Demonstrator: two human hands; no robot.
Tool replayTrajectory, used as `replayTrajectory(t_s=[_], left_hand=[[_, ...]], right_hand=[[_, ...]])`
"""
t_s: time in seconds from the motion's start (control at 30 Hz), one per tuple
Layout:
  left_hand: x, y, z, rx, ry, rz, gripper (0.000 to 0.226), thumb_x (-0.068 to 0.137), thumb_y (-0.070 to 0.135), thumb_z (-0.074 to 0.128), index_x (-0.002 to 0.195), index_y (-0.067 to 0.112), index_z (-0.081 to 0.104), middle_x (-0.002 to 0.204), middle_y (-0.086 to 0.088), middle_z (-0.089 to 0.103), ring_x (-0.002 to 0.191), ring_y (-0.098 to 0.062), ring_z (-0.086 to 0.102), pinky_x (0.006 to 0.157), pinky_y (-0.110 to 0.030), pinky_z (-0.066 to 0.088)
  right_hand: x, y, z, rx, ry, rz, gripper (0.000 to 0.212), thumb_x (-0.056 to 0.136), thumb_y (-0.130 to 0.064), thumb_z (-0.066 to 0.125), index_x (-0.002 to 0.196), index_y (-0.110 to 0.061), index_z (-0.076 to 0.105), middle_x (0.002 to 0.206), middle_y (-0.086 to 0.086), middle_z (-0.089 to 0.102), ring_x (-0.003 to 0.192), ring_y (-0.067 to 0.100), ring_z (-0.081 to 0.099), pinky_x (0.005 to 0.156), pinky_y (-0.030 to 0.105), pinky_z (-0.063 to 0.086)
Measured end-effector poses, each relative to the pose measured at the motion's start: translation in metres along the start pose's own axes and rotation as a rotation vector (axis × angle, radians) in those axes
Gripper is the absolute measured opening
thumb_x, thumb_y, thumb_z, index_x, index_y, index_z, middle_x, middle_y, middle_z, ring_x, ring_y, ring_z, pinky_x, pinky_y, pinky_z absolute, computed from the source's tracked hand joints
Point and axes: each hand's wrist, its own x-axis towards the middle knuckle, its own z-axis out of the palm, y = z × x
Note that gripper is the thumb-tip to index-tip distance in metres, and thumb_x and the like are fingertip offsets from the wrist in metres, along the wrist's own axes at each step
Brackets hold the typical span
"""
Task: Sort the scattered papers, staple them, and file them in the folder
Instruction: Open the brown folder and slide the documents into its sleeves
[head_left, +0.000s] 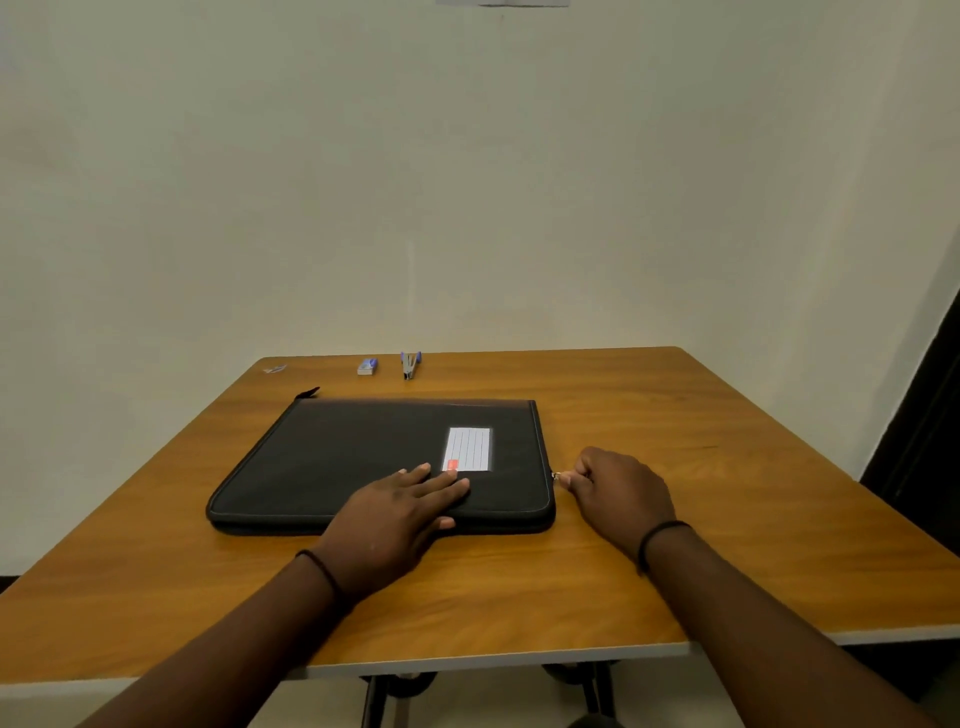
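Wooden table (675, 426) against plain pale wall (363, 182), dark doorway at right. Black zip folder (363, 457) lies closed mid-table. Left hand (400, 514) flat, fingers spread on its cover; right hand (618, 491) pinches zipper pull (557, 475). Stapler (410, 365) and staple box (367, 366) near far edge.

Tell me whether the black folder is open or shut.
Shut. The folder lies flat with its cover down; the right hand pinches the zipper pull on its right edge.
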Motion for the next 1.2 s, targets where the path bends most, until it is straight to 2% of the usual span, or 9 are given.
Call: replayTrajectory(t_s=[0.17,0.27,0.5,0.73,0.83,0.93,1.0,1.1,1.2], left_hand=[[-0.004,0.007,0.000,0.048,0.095,0.055,0.058,0.104,0.056,0.010,0.144,0.032,0.043,0.141,0.005,0.058,0.127,-0.024,0.059,0.097,-0.037,0.051],[-0.003,-0.001,0.002,0.044,0.124,0.064,0.052,0.106,0.053,0.012,0.143,0.033,0.043,0.138,0.007,0.060,0.123,-0.021,0.061,0.092,-0.034,0.054],[-0.003,-0.007,0.011,0.098,0.165,0.105,0.050,0.106,0.051,0.011,0.144,0.036,0.040,0.139,0.014,0.058,0.124,-0.015,0.060,0.091,-0.027,0.052],[0.001,-0.010,0.012,0.102,0.149,0.126,0.049,0.106,0.051,0.012,0.142,0.036,0.042,0.139,0.016,0.057,0.124,-0.012,0.059,0.094,-0.025,0.049],[0.001,-0.011,0.014,0.051,0.102,0.113,0.053,0.104,0.058,0.014,0.139,0.041,0.049,0.137,0.024,0.055,0.125,-0.007,0.057,0.093,-0.020,0.044],[0.005,-0.009,0.011,-0.032,0.076,0.081,0.055,0.098,0.069,0.019,0.134,0.045,0.054,0.135,0.030,0.052,0.124,0.000,0.054,0.090,-0.014,0.039],[0.007,-0.006,0.008,-0.038,0.128,0.061,0.057,0.094,0.075,0.025,0.130,0.045,0.057,0.131,0.032,0.053,0.123,0.010,0.046,0.089,-0.010,0.036],[0.003,-0.006,0.005,-0.314,0.352,-0.101,0.051,0.091,0.075,0.036,0.119,0.043,0.064,0.116,0.031,0.061,0.114,0.025,0.044,0.090,-0.010,0.034],[0.000,-0.022,-0.001,-0.432,0.542,-0.330,0.016,0.094,0.052,0.050,0.102,0.044,0.060,0.093,0.026,0.064,0.094,0.010,0.059,0.080,-0.017,0.047]], right_hand=[[0.027,0.001,0.006,-0.076,0.016,0.087,0.024,0.099,-0.046,0.047,0.093,-0.024,0.054,0.083,-0.005,0.059,0.076,0.017,0.057,0.064,0.033,0.048],[0.057,-0.004,0.017,-0.105,0.038,0.103,0.024,0.101,-0.044,0.045,0.095,-0.022,0.055,0.081,-0.005,0.056,0.076,0.018,0.056,0.065,0.033,0.048],[0.111,-0.002,0.034,-0.127,0.066,0.178,0.027,0.101,-0.043,0.046,0.098,-0.019,0.057,0.089,0.001,0.063,0.079,0.021,0.059,0.067,0.035,0.051],[0.140,-0.003,0.050,-0.143,0.078,0.218,0.026,0.099,-0.043,0.049,0.098,-0.019,0.057,0.082,-0.001,0.059,0.075,0.019,0.057,0.062,0.032,0.047],[0.137,-0.004,0.053,-0.089,0.087,0.240,0.027,0.099,-0.045,0.049,0.100,-0.019,0.055,0.082,-0.001,0.058,0.075,0.018,0.057,0.061,0.031,0.045],[0.128,0.000,0.047,0.073,0.202,0.267,0.023,0.100,-0.043,0.049,0.104,-0.020,0.050,0.085,-0.001,0.061,0.074,0.016,0.057,0.059,0.029,0.044],[0.120,0.003,0.045,0.120,0.256,0.242,0.019,0.102,-0.040,0.046,0.103,-0.021,0.050,0.084,-0.003,0.059,0.071,0.013,0.054,0.057,0.028,0.042],[0.099,-0.003,0.044,0.224,0.317,0.120,0.018,0.102,-0.037,0.046,0.089,-0.026,0.051,0.079,-0.005,0.058,0.067,0.007,0.050,0.056,0.026,0.044],[0.071,-0.015,0.039,0.238,0.461,-0.109,0.019,0.099,-0.028,0.053,0.080,-0.026,0.054,0.074,-0.009,0.053,0.066,0.008,0.048,0.056,0.029,0.047]])
